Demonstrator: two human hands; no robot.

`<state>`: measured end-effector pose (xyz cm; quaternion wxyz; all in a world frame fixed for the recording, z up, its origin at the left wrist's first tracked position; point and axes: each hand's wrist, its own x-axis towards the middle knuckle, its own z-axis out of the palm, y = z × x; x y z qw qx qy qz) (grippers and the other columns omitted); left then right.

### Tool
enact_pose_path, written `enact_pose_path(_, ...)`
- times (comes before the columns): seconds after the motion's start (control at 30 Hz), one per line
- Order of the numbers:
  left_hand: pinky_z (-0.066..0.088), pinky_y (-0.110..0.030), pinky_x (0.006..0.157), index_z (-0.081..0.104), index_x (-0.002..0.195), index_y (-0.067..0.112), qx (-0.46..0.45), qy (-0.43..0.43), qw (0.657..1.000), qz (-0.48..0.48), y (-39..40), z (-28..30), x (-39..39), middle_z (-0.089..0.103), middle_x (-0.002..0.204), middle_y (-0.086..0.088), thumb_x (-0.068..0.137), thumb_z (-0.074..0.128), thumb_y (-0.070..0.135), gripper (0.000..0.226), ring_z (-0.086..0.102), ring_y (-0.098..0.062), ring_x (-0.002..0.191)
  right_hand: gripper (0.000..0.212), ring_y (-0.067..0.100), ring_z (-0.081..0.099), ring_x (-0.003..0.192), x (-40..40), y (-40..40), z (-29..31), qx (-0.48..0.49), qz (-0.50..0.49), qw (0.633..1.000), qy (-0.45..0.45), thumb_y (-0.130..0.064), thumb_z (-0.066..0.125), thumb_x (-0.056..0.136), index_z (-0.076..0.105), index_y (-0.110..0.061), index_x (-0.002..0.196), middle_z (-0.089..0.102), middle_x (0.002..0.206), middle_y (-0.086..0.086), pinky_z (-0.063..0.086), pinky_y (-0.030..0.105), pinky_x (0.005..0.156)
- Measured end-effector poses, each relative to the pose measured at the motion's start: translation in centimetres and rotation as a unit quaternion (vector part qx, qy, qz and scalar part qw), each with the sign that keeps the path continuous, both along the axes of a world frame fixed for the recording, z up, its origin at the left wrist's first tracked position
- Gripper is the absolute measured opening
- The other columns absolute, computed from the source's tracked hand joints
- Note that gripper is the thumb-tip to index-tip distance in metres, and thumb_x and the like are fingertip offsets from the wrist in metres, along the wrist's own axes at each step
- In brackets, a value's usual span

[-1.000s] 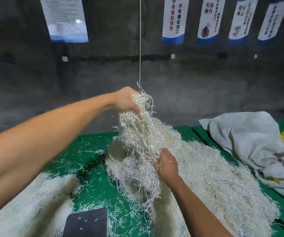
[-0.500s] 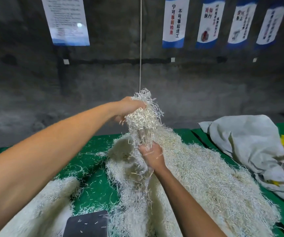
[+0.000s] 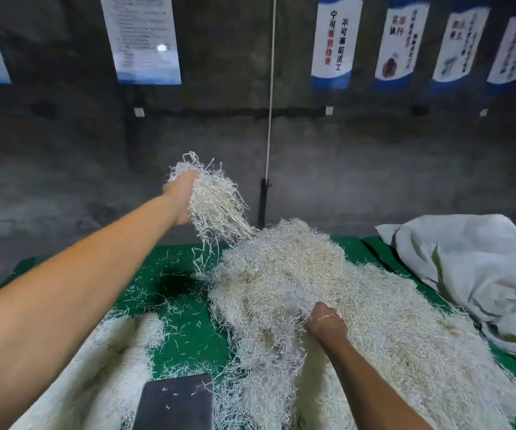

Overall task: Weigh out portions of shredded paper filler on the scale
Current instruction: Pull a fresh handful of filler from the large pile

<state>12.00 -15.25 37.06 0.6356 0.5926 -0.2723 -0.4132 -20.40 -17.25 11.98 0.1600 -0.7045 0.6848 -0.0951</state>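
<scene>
Head view, filler: the shredded paper filler (image 3: 328, 293) lies as one big heap on the right half of the desk, and a second, flatter heap (image 3: 95, 373) sits at the near left.
Head view, left hand: your left hand (image 3: 183, 198) is raised at the far left of the heap, fingers clamped round a loose clump (image 3: 217, 209) whose strands trail down toward the heap.
Head view, right hand: your right hand (image 3: 325, 322) is dug into the near side of the big heap, fingers buried in it; it looks closed on a fistful, but the strands hide the fingertips.
Head view, handling: judge it very light, soft and springy; strands tangle, so a pull probably drags more than you want and sheds bits.
Head view, where to grip: take a clump from the heap's top or edge with a full fist, not a pinch, and tease it free before lifting.
Head view, scale: the dark flat platform (image 3: 176, 401) at the near edge, between the two heaps, is likely the scale; a few stray strands lie on it.
Head view, surface: the desk (image 3: 185, 308) is covered in green and littered with loose shreds.
Head view, room: a grey crumpled sack (image 3: 464, 262) lies at the right; behind stands a dark concrete wall (image 3: 64, 150) with hung posters (image 3: 332, 41) and a white cord (image 3: 270, 88) running down it.
</scene>
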Motion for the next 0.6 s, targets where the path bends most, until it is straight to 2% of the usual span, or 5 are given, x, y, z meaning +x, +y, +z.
enact_pose_path(0.17, 0.036, -0.059, 0.114, 0.029, 0.157, 0.019, -0.009, 0.057, 0.998, 0.005, 1.3, -1.4, 2.2, 0.04, 0.156, -0.015, 0.083, 0.063, 0.047, 0.086, 0.045, -0.041, 0.138, 0.033, 0.023, 0.06, 0.119, -0.2, 1.7, -2.1, 0.06, -0.009, 0.995, 0.076, -0.031, 0.053, 0.099, 0.055, -0.019, 0.129, 0.065, 0.126, 0.004, 0.043, 0.039, 0.106)
enact_pose_path(0.3, 0.042, -0.059, 0.111, 0.026, 0.159, 0.016, 0.013, 0.056, 0.997, -0.051, 1.6, -3.7, 2.4, 0.039, 0.157, -0.017, 0.095, 0.058, 0.041, 0.076, 0.05, -0.04, 0.135, 0.05, 0.021, 0.057, 0.12, 3.0, 2.1, 0.6, 0.047, 0.054, 0.996, 0.049, -0.04, 0.066, 0.094, 0.05, -0.015, 0.135, 0.062, 0.125, 0.003, 0.041, 0.04, 0.111)
enact_pose_path(0.47, 0.045, -0.058, 0.108, 0.039, 0.15, 0.015, 0.067, -0.042, 0.994, -0.078, 3.2, -5.6, 0.7, 0.05, 0.148, -0.019, 0.093, 0.062, 0.042, 0.067, 0.056, -0.039, 0.129, 0.108, 0.035, 0.039, 0.142, 9.6, 2.3, 9.5, -0.013, 0.175, 0.984, 0.033, -0.042, 0.085, 0.078, 0.018, -0.017, 0.158, 0.042, 0.154, 0.016, 0.034, 0.052, 0.118)
enact_pose_path(0.53, 0.052, -0.056, 0.1, 0.053, 0.139, 0.011, 0.046, -0.026, 0.983, -0.174, 4.7, -6.0, 0.3, 0.065, 0.131, -0.019, 0.099, 0.054, 0.04, 0.05, 0.066, -0.037, 0.115, 0.111, 0.038, 0.043, 0.139, 11.8, 2.9, 11.7, -0.052, 0.244, 0.966, -0.066, -0.031, 0.087, 0.078, 0.013, -0.026, 0.159, 0.04, 0.155, 0.017, 0.043, 0.051, 0.11)
enact_pose_path(0.6, 0.057, -0.053, 0.089, 0.067, 0.117, 0.013, 0.033, 0.002, 0.969, -0.247, 6.8, -6.8, 0.3, 0.07, 0.12, -0.016, 0.096, 0.052, 0.037, 0.036, 0.07, -0.034, 0.105, 0.098, 0.034, 0.049, 0.135, 13.7, 4.2, 12.2, -0.042, 0.291, 0.919, -0.262, -0.025, 0.084, 0.083, 0.017, -0.034, 0.155, 0.042, 0.154, 0.012, 0.05, 0.046, 0.1)
